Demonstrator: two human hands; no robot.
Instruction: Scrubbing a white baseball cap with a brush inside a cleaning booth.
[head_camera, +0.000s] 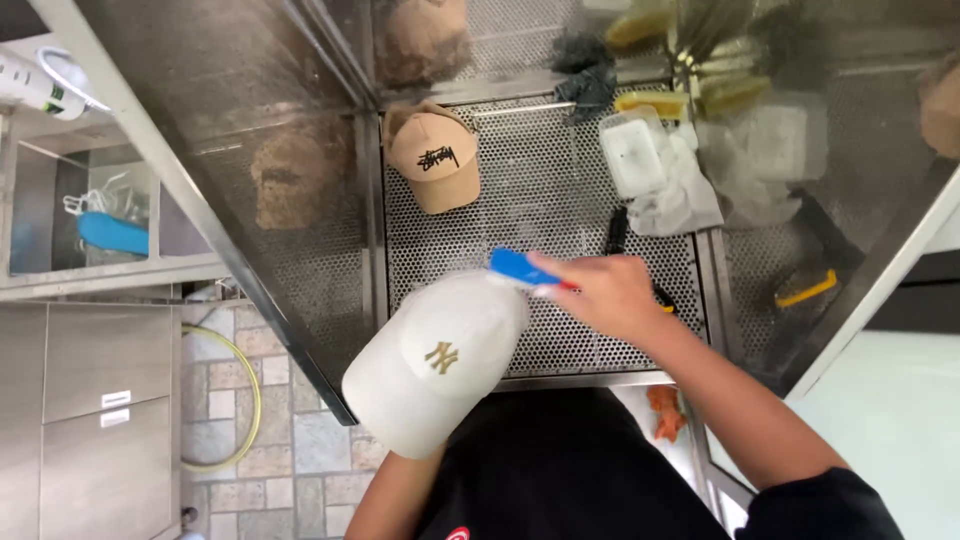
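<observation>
White cap held over the perforated metal surface, blue brush at its crown.

I noted the left hand hidden under the white cap (435, 360), apparently propping it from inside so the crown faced up; its grip I could not tell. The right hand (605, 295) was closed around a blue brush (520, 268), head touching the cap's top edge. The cap hung over the near edge of the perforated surface (560, 200); a tan cap (435, 160) lay beyond the white cap, flat on the surface.
</observation>
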